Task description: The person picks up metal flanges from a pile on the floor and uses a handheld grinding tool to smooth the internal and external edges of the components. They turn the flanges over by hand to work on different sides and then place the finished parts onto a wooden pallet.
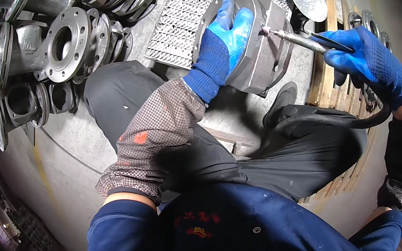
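A grey cast-metal valve body (261,66) with a round bolt-holed flange stands in front of my knees. My left hand (230,37), in a blue coated glove, is closed over the flange with its fingers at the central opening. In my right hand (366,57), also gloved in blue, is a slim air die grinder (299,40) with a metal barrel and a dark lever. Its small pinkish tip meets or nearly meets the casting's upper side beside the flange; contact is hard to tell. A black hose (350,124) runs from the tool across my right leg.
Several flanged castings (64,44) are piled at the left and far left. Under and beyond the workpiece lies a ridged metal mat (180,29). Wooden pallet slats (334,88) with more flanges stand on the right, near a pale round disc (308,1). A thin cable (71,154) crosses the floor.
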Tool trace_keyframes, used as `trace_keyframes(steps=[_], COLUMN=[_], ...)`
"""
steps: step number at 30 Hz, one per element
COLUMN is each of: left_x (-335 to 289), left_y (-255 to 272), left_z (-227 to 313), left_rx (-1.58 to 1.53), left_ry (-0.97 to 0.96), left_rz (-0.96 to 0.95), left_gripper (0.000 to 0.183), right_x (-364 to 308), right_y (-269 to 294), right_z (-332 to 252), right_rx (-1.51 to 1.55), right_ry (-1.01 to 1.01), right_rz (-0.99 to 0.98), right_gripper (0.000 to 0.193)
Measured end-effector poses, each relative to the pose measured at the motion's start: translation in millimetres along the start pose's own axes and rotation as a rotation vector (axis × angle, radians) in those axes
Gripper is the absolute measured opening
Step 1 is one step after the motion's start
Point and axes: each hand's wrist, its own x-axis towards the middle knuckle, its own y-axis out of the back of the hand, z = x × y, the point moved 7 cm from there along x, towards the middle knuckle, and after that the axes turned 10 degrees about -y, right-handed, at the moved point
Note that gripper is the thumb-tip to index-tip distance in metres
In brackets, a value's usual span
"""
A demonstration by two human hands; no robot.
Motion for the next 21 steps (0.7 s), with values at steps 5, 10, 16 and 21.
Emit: trace_keyframes(steps=[5, 10, 16, 21], left_x=[1, 0, 14, 22], left_y=[-2, 3, 11, 8], left_z=[-17, -15, -19, -29], left_rx=[-0.144, -0.069, -0.047, -0.175], left_ry=[0.027, 0.052, 0.001, 0.270], left_rz=[0.054, -0.016, 0.037, -0.034], left_gripper=[0.065, 0.066, 0.054, 0.060], right_x=[7, -2, -12, 7], right_y=[5, -9, -8, -15], right_z=[2, 0, 25, 71], right_rx=[-0.038, -0.091, 0.176, 0.654], right_ry=[0.000, -0.035, -0.118, -0.031], right_rz=[-0.008, -0.087, 0.082, 0.378], right_gripper=[0.042, 0.031, 0.040, 0.044])
